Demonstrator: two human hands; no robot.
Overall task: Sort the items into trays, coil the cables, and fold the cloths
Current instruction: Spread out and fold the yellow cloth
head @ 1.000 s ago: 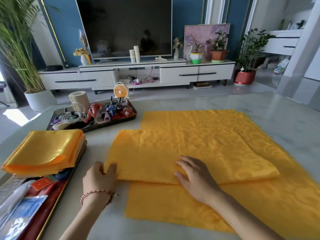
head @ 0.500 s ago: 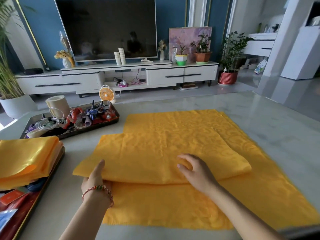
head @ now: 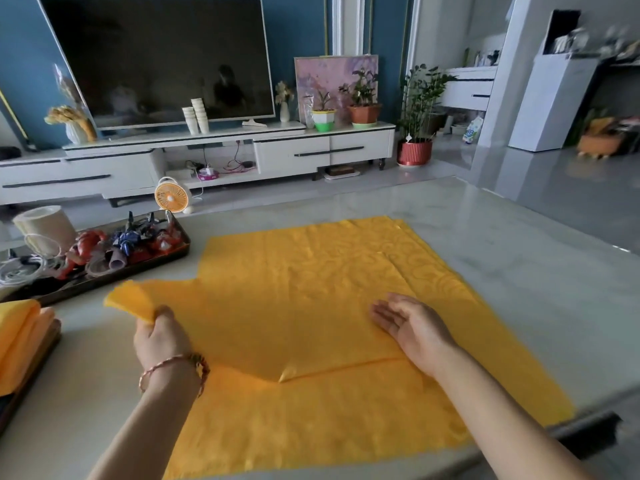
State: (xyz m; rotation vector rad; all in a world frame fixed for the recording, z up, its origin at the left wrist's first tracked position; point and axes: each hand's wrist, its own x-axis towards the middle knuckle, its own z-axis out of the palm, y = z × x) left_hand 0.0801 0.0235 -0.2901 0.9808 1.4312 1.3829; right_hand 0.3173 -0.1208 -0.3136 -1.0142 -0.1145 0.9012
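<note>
**Cloth Fold: Current State**

The large patterned yellow cloth (head: 311,296) lies partly folded on the pale marble table (head: 519,254). The right hand (head: 412,327) rests flat on it, fingers straight. The left hand (head: 161,336) grips the cloth's raised left corner.

Bright daylight, blurred edges (wide-angle bend)

The large orange-yellow woven cloth (head: 311,289) is seen to be a thin damask: a swirl pattern is picked out in faint sheen on a matt ground. The pale grey marble-look tabletop (head: 519,258) is polished smooth and glossy, and light is reflected in it. A satin-like shine is shown by the stack of folded yellow cloths (head: 17,337). The dark rectangular tray (head: 145,266) is smooth-rimmed, but its material cannot be told.
</note>
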